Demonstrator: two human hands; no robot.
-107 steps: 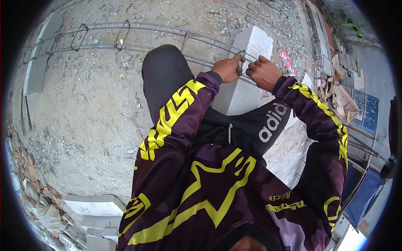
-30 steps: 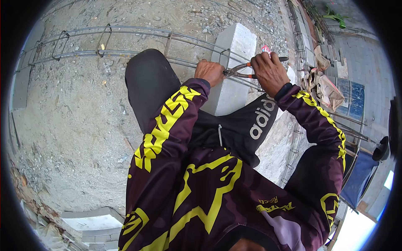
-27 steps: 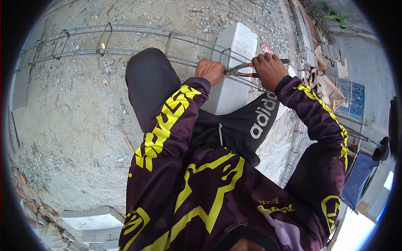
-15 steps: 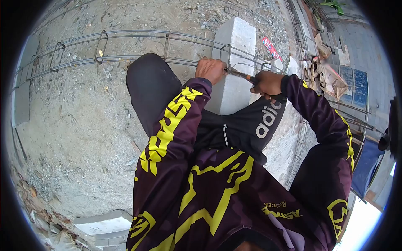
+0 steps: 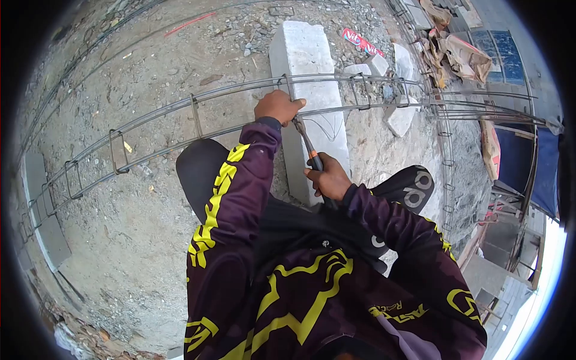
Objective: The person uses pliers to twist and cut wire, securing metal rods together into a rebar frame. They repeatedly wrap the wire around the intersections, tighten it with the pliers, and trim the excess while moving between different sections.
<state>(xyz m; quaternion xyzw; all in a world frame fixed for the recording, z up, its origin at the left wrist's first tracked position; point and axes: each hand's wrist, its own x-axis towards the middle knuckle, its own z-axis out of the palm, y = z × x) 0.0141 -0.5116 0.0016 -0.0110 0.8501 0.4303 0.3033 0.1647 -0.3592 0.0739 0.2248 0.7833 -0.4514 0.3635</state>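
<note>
A long rebar cage (image 5: pixel 195 115) of thin bars with square stirrups crosses in front of my knees, resting over a pale concrete block (image 5: pixel 306 54). My left hand (image 5: pixel 279 108) is closed on the cage beside a stirrup above the block. In my right hand (image 5: pixel 329 178) is a pair of pincers (image 5: pixel 307 143) with orange and black handles, pointing away from me. The jaws meet the lower bar by my left fingertips; what they grip is too small to tell. Thin loose wire (image 5: pixel 329 127) curls over the block just right of the jaws.
Broken block pieces (image 5: pixel 401 120) and a red wrapper (image 5: pixel 362 42) lie beyond the block. More rebar (image 5: pixel 480 108) extends rightward near torn paper bags (image 5: pixel 465 57). Another block (image 5: pixel 45 210) supports the cage's left end. Gravel and dirt (image 5: pixel 132 222) cover the ground.
My view has shifted and turned. The pincers have swung from lying nearly sideways to pointing away from me, and my right hand has come closer to my body. Both hands keep their hold.
</note>
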